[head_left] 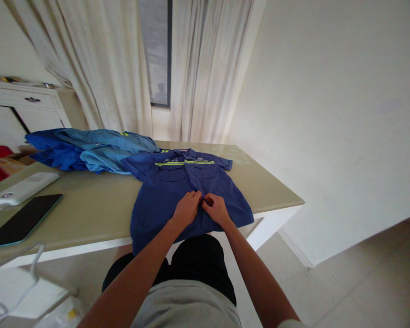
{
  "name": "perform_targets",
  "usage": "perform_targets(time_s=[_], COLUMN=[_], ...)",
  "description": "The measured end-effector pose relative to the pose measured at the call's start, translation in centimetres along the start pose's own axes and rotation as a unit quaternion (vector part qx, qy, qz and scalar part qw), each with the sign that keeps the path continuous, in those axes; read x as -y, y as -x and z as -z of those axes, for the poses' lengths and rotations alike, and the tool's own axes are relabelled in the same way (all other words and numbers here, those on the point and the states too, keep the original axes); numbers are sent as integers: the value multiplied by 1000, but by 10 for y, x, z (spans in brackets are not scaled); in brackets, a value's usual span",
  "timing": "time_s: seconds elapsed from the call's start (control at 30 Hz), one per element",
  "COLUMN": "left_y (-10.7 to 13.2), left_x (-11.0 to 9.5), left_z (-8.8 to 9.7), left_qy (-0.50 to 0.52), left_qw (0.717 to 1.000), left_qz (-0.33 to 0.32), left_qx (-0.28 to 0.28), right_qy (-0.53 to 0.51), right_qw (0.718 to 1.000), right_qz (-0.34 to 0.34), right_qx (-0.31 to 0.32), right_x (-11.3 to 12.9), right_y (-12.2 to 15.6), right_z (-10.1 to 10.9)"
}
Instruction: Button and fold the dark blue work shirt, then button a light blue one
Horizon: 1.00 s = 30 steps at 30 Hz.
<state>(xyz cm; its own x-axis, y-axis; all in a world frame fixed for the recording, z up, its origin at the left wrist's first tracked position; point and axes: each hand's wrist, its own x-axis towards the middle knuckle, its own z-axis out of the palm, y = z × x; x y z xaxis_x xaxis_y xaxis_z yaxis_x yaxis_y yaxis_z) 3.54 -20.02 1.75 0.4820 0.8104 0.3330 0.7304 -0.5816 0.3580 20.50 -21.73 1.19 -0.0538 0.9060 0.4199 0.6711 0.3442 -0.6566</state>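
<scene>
A dark blue short-sleeved work shirt (pixel 167 200) lies face up on the table, collar at the far end, its lower hem draped over the near edge. Yellow-green stripes cross its chest above two pockets. My left hand (pixel 188 205) pinches the front placket a little below the middle of the shirt. Close beside it, my right hand (pixel 216 208) pinches the same placket, thumb and forefinger curled together. The fingertips of both hands nearly meet. Whatever button lies between them is too small to make out.
Crumpled blue garments (pixel 102 148) lie at the table's back left, touching the shirt's sleeve. A white power bank (pixel 23 187) and a black phone (pixel 23 218) rest on the left of the table (pixel 92 200). A white cable (pixel 36 264) hangs at the near left. A wall (pixel 328 114) stands right.
</scene>
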Motion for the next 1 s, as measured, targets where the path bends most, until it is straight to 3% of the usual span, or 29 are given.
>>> perform_targets(time_s=[0.23, 0.53, 0.77, 1.0], left_y=[0, 1, 0, -5], left_x=[-2, -2, 3, 9], left_z=[6, 7, 2, -4], left_qy=[44, 39, 53, 92], left_qw=[998, 998, 998, 996], left_qz=[-53, -57, -18, 8], left_qx=[-10, 0, -13, -21], right_qy=[-1, -3, -42, 33], right_qw=[999, 997, 999, 999], right_qz=[-28, -56, -33, -26], right_qx=[-43, -51, 9, -14], right_x=[-1, -5, -8, 1], right_y=[-1, -2, -3, -2], right_z=[0, -1, 2, -1])
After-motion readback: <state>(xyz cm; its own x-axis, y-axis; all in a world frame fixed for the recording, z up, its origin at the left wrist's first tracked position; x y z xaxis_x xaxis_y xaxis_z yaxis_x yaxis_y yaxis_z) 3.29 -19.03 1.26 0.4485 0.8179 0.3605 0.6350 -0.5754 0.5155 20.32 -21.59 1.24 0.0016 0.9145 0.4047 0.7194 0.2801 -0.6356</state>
